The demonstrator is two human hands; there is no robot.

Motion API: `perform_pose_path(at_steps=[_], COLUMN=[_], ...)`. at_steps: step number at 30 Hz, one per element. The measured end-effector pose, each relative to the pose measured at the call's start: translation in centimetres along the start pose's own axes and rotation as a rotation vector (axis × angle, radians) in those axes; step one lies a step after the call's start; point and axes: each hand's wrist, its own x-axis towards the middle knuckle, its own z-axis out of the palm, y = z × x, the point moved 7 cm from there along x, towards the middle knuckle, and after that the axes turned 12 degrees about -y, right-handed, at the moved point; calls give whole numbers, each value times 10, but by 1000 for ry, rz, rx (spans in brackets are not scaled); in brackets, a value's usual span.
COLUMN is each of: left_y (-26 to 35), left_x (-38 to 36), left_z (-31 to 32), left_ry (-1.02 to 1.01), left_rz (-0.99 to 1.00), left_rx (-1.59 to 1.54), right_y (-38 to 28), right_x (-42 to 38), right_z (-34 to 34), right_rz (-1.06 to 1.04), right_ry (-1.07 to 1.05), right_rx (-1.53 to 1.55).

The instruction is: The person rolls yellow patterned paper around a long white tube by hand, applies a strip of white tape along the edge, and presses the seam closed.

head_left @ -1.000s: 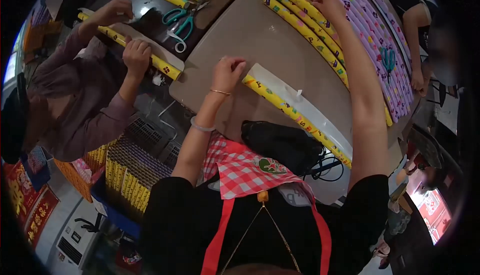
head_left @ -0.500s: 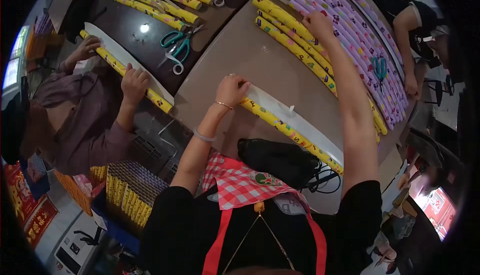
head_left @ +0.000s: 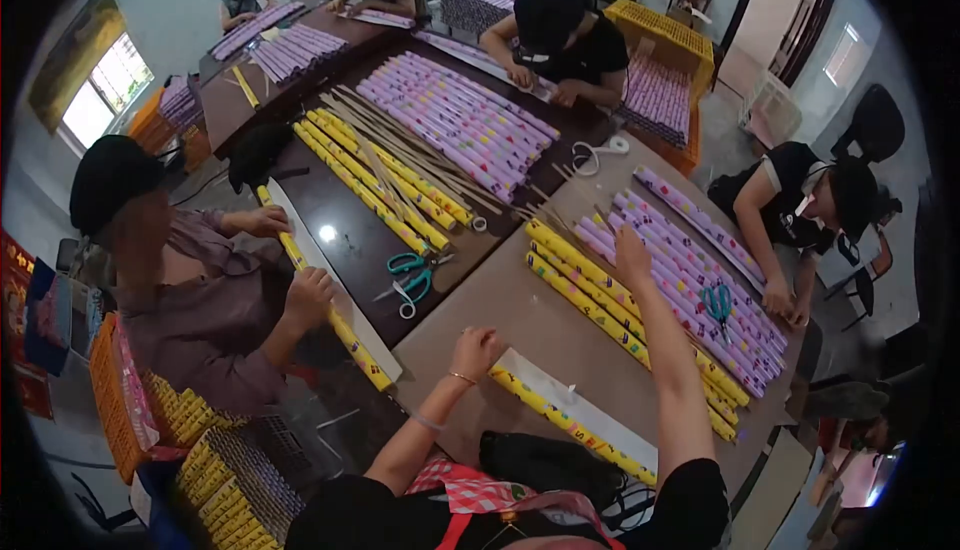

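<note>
My left hand [head_left: 478, 352] has curled fingers and sits at the left end of a yellow patterned paper roll [head_left: 570, 422]; what is between the fingers cannot be made out. White paper [head_left: 545, 381] spreads flat along the roll's far side. My right hand [head_left: 631, 253] reaches out over the row of rolls, fingers closed, with a thin brown strip [head_left: 604, 217] at the fingertips. Under that forearm lie several finished yellow rolls [head_left: 580, 288] and many lilac rolls [head_left: 665, 270]. Teal scissors [head_left: 716, 302] rest on the lilac ones.
A black bag [head_left: 535, 460] lies at the near table edge. To the left a co-worker [head_left: 190, 290] holds another yellow roll [head_left: 350, 346]; scissors [head_left: 412, 270] and tape [head_left: 406, 308] are nearby. Another person [head_left: 790, 210] sits at right. Crates of rolls [head_left: 235, 480] stand lower left.
The view has tilted up, so the far tables and more co-workers now show. Both my hands stay at nearly the same places over the table.
</note>
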Motion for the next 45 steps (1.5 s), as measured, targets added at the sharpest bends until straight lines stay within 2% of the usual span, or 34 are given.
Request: perform_pose_path(at_steps=[2,4,5,6,8,10,12,14,15,17,20,21,24,25,28,31,35,37,39,41,42,43,44,45], left_y=[10,26,41,56,105,162,203,224,237,248,261,264,263,266,266,267,235,208,177,146,136,130,117,100], left_x=[-9,-17,-22,-25,-37,-50,-61,-67,-72,-80,-95,-98,-108,-110,-109,-113,-110,-120,-139,-162,-172,-175,-177,-181], left_z=[-17,-29,-38,-43,-59,-79,-93,-88,-86,-69,-48,-42,-29,-29,-24,-28,-52,-63,-70,-66,-62,-56,-45,-34], left_ry=[161,204,246,238,258,226,104,-54,-177,-423,-631,-655,-734,-727,-748,-685,-587,-605,-685,-799,-802,-799,-745,-690], left_rz=[69,114,147,155,300,454,499,562,561,459,366,423,356,423,396,401,331,205,99,29,-94,-116,-250,-383], left_rx=[-43,-41,-40,-45,-109,-220,-375,-599,-611,-852,-957,-922,-961,-942,-975,-931,-884,-879,-881,-1050,-1148,-1149,-1150,-1148], right_y=[-22,-48,-66,-82,-132,-163,-182,-187,-184,-169,-158,-152,-138,-137,-137,-139,-148,-145,-160,-170,-165,-162,-159,-135], right_x=[-14,-45,-64,-82,-130,-178,-223,-255,-266,-288,-308,-313,-330,-335,-348,-361,-398,-425,-459,-488,-487,-488,-490,-494], right_z=[-38,-86,-113,-133,-178,-206,-232,-240,-241,-230,-227,-223,-212,-213,-208,-209,-234,-244,-256,-265,-260,-252,-243,-218], right_rz=[-21,-46,-132,-123,-407,-496,-481,-434,-364,-186,-148,-98,-19,-7,62,114,129,95,-165,-210,-209,-227,-242,145], right_ry=[93,148,305,310,371,400,367,189,86,-208,-335,-384,-415,-405,-517,-606,-692,-787,-929,-1271,-1287,-1307,-1327,-1373], right_rx=[34,254,269,262,205,23,76,184,287,601,765,828,885,885,908,856,803,763,937,885,901,973,1048,1061])
